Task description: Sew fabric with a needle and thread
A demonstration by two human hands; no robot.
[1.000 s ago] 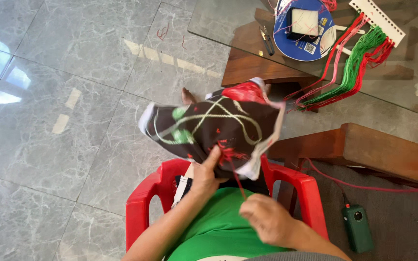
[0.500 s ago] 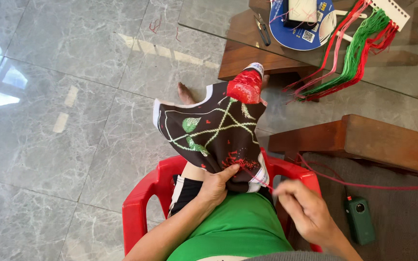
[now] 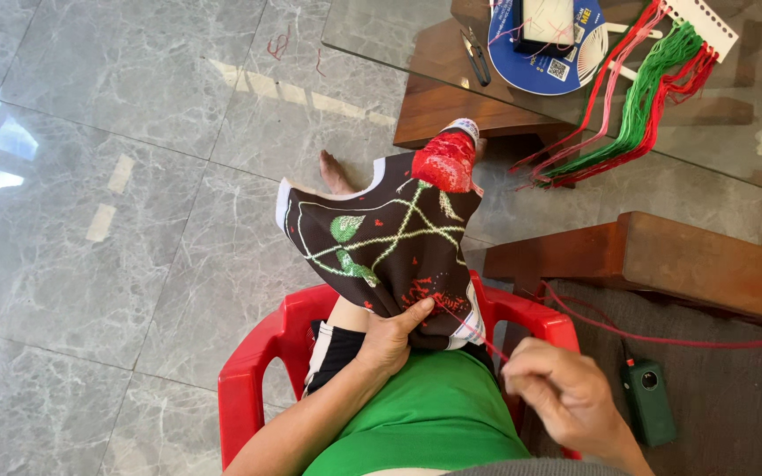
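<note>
The left hand [image 3: 390, 339] grips the lower edge of a dark brown cloth [image 3: 381, 251], thumb on top and fingers tucked under it. The cloth is held up over the person's lap, above the seat of a red plastic chair [image 3: 262, 370]. It has a pale border along its edges and carries stitched work: crossing lines in light green, two green leaves on the left side, a solid red patch at the top corner, and scattered small red stitches near the bottom by the thumb. The top corner folds over, so part of the pattern is hidden.

The right hand [image 3: 562, 397] is closed, fingers curled together and pinching a red thread [image 3: 474, 328] that runs taut from the cloth's lower edge to the fingers. Whether it holds a needle cannot be told.

Beyond the cloth stands a glass counter [image 3: 381, 40] with a bundle of green, red and pink threads [image 3: 641, 97] hanging off it, a blue round card [image 3: 544, 66] and small scissors [image 3: 476, 55]. A small green device [image 3: 647, 401] lies on the dark cushion to the right of the chair.
</note>
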